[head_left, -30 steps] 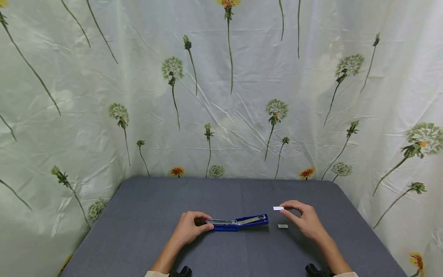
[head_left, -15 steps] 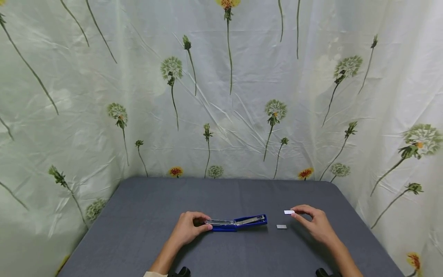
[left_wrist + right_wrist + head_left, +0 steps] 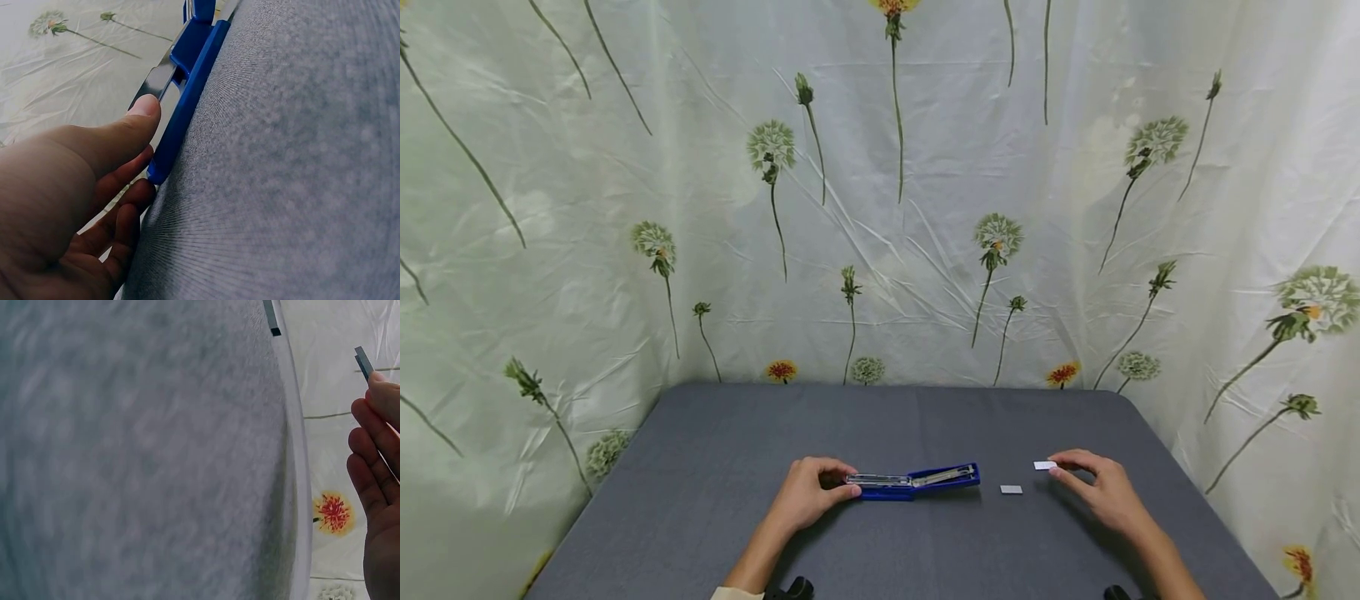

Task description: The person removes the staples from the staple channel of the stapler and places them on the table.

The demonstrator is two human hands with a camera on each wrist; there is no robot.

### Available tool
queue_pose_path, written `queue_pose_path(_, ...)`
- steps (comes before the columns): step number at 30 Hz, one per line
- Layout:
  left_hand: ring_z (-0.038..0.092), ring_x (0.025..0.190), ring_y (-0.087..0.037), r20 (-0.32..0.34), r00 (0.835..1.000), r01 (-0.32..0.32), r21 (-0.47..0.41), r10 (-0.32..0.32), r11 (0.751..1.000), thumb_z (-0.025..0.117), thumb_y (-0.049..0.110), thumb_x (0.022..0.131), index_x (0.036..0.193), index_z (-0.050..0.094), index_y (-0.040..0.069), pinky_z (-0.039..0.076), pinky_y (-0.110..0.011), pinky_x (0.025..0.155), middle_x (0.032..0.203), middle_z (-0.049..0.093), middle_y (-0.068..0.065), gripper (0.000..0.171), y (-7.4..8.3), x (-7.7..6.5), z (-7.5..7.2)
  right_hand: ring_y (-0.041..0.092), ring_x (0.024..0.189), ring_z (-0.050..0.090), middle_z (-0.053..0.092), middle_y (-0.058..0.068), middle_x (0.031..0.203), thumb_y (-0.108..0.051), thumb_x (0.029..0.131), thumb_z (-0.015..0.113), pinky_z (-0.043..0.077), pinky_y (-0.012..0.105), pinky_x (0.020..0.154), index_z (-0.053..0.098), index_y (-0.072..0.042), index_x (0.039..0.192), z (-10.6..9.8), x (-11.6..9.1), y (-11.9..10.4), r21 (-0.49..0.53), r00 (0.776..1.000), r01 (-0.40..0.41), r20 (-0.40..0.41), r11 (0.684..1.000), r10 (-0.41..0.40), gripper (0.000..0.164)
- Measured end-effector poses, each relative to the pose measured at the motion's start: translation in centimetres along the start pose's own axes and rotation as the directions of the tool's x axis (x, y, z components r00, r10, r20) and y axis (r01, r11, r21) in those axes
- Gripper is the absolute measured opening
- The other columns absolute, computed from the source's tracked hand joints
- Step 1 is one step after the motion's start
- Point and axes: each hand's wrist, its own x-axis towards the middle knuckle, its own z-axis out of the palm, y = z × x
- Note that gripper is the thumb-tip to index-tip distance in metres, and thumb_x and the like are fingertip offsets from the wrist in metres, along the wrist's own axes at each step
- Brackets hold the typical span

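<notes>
A blue stapler (image 3: 887, 494) lies on the grey table with its top swung back to the right, baring the metal magazine. Its left end is pinched between the thumb and fingers of my left hand (image 3: 805, 496); the left wrist view shows the thumb on the metal part of the stapler (image 3: 187, 112). Off to the right, my right hand (image 3: 1101, 492) pinches a short strip of staples (image 3: 1043, 466) between thumb and fingertip. That strip (image 3: 364, 364) looks channel-shaped in the right wrist view, above the table. A second staple strip (image 3: 1011, 490) lies between the stapler and my right hand.
The grey cloth-covered table (image 3: 760, 425) has rounded far corners. Right behind its far edge hangs a pale curtain (image 3: 715, 183) printed with dandelions. A black wrist mount (image 3: 800, 588) shows at the bottom of the head view.
My right hand has moved right and slightly nearer with its staple strip, away from the stapler. The left hand, the stapler and the strip on the table have stayed put.
</notes>
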Motion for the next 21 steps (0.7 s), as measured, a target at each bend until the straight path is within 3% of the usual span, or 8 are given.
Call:
queue_pose_path(5, 0.065, 0.074, 0.000, 0.004, 1.000, 0.001, 0.000, -0.001, 1.000, 0.086, 0.038, 0.084, 0.097, 0.080, 0.028, 0.051, -0.024, 0.068, 0.085, 0.074, 0.014, 0.018, 0.0, 0.0, 0.0, -0.006, 0.089, 0.065, 0.077, -0.004, 0.095, -0.010, 0.084, 0.085, 0.042, 0.006, 0.081, 0.080, -0.018, 0.098, -0.2, -0.2, 0.5, -0.017, 1.000, 0.005, 0.004, 1.000, -0.005, 0.017)
queue_pose_path(21, 0.064, 0.073, 0.000, -0.004, 1.000, 0.005, 0.009, -0.005, 1.000, 0.086, 0.037, 0.084, 0.098, 0.080, 0.027, 0.050, -0.023, 0.068, 0.084, 0.073, 0.015, 0.017, 0.3, -0.1, 0.0, -0.004, 0.092, 0.065, 0.076, -0.010, 0.096, -0.020, 0.086, 0.085, 0.049, 0.019, 0.080, 0.081, -0.024, 0.097, 0.8, -0.7, 0.9, -0.064, 0.995, -0.002, 0.101, 0.998, 0.008, 0.013)
